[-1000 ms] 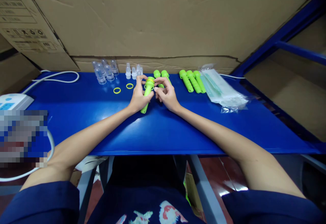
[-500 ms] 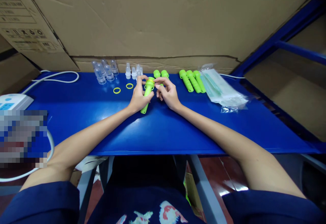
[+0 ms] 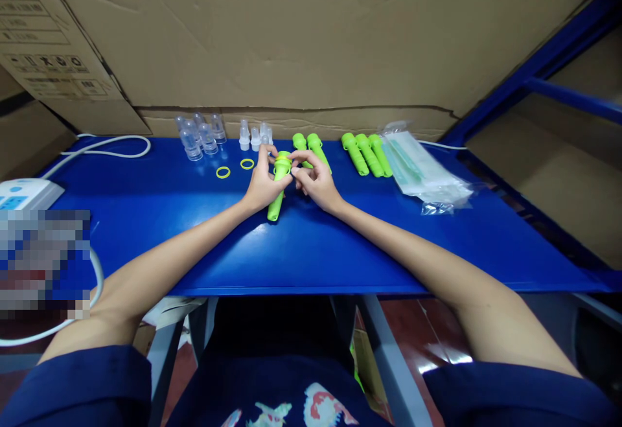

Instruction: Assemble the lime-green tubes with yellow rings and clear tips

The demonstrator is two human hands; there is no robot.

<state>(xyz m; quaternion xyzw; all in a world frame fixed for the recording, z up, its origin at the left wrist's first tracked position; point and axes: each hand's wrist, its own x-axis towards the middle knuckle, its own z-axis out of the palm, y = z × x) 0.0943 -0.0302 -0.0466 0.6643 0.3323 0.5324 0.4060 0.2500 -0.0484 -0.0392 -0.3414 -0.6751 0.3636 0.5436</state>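
Note:
My left hand (image 3: 262, 184) is wrapped round a lime-green plastic tube (image 3: 276, 200), held tilted above the blue table (image 3: 146, 219). My right hand (image 3: 317, 181) pinches at the tube's wide top end, where a yellow ring sits. Two loose yellow rings (image 3: 223, 172) lie on the table just left of my hands. Behind my hands lie two more green tubes (image 3: 311, 145).
Clear plastic vials (image 3: 199, 135) and small white caps (image 3: 255, 135) stand at the back. Three green tubes (image 3: 367, 153) and a clear bag (image 3: 422, 168) lie to the right. A white device (image 3: 24, 194) with a cable sits far left. Cardboard walls the back.
The green tube has dropped slightly and both hands have closed in tighter around its top end. Nothing else on the table has moved.

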